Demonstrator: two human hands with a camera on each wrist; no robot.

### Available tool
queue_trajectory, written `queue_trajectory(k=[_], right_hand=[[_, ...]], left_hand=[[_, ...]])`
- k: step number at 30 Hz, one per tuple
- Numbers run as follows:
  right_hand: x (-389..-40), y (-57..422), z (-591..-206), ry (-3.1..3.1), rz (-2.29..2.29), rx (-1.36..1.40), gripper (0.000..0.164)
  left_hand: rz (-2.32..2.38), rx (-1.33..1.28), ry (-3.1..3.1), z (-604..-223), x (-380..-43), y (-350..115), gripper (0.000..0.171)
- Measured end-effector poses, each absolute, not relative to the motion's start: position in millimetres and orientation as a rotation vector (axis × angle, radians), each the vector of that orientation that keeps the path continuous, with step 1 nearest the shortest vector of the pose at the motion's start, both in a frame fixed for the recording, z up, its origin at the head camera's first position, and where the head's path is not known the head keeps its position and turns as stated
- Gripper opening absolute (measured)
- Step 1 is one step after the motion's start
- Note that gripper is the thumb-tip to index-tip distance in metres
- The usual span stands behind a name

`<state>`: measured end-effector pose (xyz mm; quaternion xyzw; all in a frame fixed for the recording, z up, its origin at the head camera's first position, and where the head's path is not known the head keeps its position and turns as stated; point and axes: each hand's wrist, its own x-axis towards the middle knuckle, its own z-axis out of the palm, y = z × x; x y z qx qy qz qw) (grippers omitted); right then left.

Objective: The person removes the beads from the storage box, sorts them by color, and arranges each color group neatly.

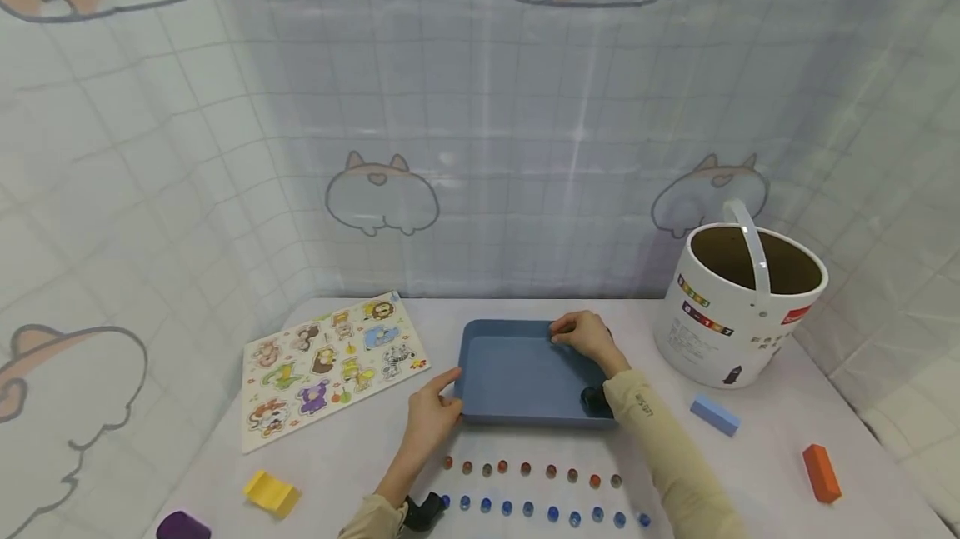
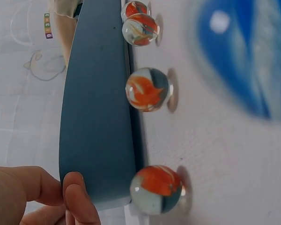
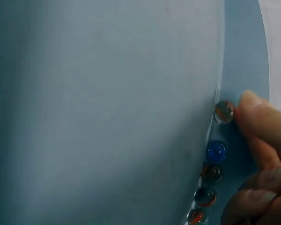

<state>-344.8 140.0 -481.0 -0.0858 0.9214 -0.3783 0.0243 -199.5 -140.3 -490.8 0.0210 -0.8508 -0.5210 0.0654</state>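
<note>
A shallow blue-grey tray (image 1: 525, 376) lies on the table. My left hand (image 1: 432, 416) pinches its left edge near the front corner; the left wrist view shows thumb and fingers (image 2: 79, 201) at the tray wall. My right hand (image 1: 588, 337) is inside the back right part of the tray, fingers curled. At its fingertips is a clear marble (image 3: 224, 112) with an orange-brown streak. Beside it along the tray's wall are a blue marble (image 3: 216, 151) and several orange-streaked marbles (image 3: 211, 173). In front of the tray run a row of orange marbles (image 1: 526, 469) and a row of blue marbles (image 1: 528, 509).
An animal picture board (image 1: 330, 368) lies at left, with a yellow block (image 1: 272, 494) and a purple piece (image 1: 183, 526) nearer. A white bucket (image 1: 720, 331) with a handle stands back right. Before it lie a blue block (image 1: 715, 415) and an orange block (image 1: 822, 473).
</note>
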Motion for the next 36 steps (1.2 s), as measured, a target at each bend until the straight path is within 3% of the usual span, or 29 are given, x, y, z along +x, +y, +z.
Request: queue_trajectory(k=[18, 36], right_hand=[[-339, 147, -468, 2.783, -1.227, -0.389, 0.024], [-266, 220, -441, 2.577, -1.606, -0.458, 0.031]], left_hand=[[-1.561, 0.037, -2.574, -488, -200, -143, 0.057], [-1.608, 0.07, -2.587, -489, -202, -143, 0.058]])
